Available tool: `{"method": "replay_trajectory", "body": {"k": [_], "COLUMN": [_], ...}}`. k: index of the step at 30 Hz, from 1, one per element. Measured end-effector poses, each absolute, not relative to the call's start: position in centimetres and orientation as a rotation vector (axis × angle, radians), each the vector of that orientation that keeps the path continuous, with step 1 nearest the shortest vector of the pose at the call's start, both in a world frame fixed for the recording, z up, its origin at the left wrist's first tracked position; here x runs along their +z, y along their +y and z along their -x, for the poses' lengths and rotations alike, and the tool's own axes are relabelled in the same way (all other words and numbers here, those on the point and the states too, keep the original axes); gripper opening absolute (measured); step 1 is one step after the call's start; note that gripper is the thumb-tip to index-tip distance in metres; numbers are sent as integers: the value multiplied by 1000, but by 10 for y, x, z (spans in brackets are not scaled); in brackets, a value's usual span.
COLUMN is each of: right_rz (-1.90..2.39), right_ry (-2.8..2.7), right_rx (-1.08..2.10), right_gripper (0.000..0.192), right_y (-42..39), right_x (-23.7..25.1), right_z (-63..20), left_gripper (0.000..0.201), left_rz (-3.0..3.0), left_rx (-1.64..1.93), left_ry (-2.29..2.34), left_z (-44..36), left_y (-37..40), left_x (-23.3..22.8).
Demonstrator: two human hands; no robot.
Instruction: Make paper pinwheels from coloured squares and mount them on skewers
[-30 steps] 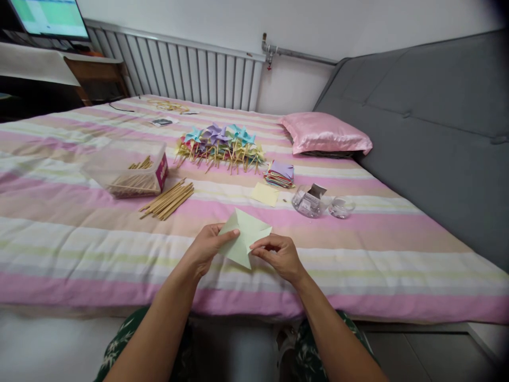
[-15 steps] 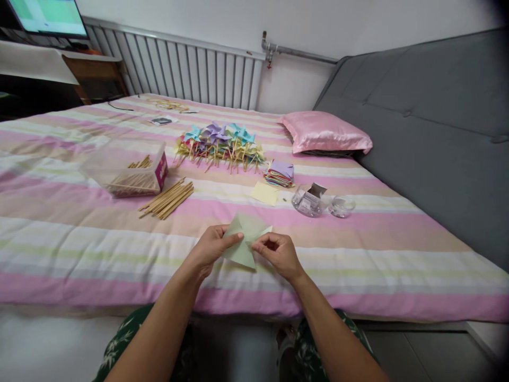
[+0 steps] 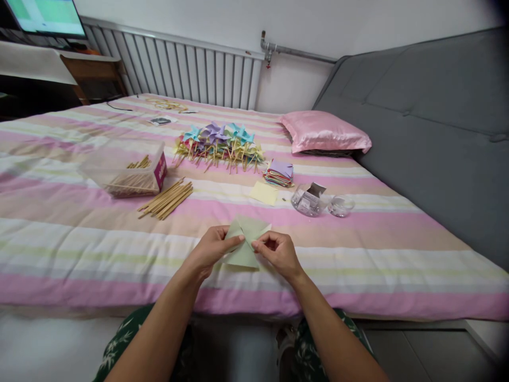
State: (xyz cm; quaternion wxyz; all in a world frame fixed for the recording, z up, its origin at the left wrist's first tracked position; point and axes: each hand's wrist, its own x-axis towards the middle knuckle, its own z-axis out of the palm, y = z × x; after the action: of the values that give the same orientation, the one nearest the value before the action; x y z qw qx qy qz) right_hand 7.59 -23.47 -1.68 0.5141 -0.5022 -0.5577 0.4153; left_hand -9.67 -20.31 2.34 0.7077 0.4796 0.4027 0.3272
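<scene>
Between my hands is a pale green paper square (image 3: 243,255) with slits cut toward its middle. My left hand (image 3: 214,247) pinches its left side, thumb on top near the centre and the fingers behind. On the right, my right hand (image 3: 278,253) is closed with thumb and forefinger pinched at the paper's right side near the middle; anything small between those fingertips is hidden. Beyond the paper lies a flat pale yellow sheet (image 3: 264,193), with a stack of coloured paper (image 3: 280,173) behind it.
Finished paper pinwheels (image 3: 217,135) are heaped at the bed's middle. Wooden sticks (image 3: 167,199) lie beside a clear plastic box (image 3: 115,178) of more sticks. A clear round tub (image 3: 308,200) and its lid (image 3: 341,206) sit right. A pink pillow (image 3: 326,132) rests by the headboard.
The green paper has turned slightly and lies flatter between my fingers, its slit showing more plainly. Both hands keep their grip almost in the same place.
</scene>
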Motion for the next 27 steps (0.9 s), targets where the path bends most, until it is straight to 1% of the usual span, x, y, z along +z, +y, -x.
{"method": "replay_trajectory", "body": {"k": [7, 18, 27], "right_rz": [1234, 1258, 1291], "right_ry": [-1359, -1394, -1409], "right_rx": [964, 939, 906], "right_gripper": [23, 21, 22], "right_y": [-234, -235, -236], "right_x": [-18, -17, -17], "right_z": [-75, -74, -73], "left_gripper": [30, 29, 29], "left_rz": [-1071, -1123, -1108], "left_rx": [721, 767, 772], "left_ry": [921, 1128, 1119], "left_z": [96, 88, 86], "left_y": [-203, -206, -207], "left_x": [24, 25, 23]}}
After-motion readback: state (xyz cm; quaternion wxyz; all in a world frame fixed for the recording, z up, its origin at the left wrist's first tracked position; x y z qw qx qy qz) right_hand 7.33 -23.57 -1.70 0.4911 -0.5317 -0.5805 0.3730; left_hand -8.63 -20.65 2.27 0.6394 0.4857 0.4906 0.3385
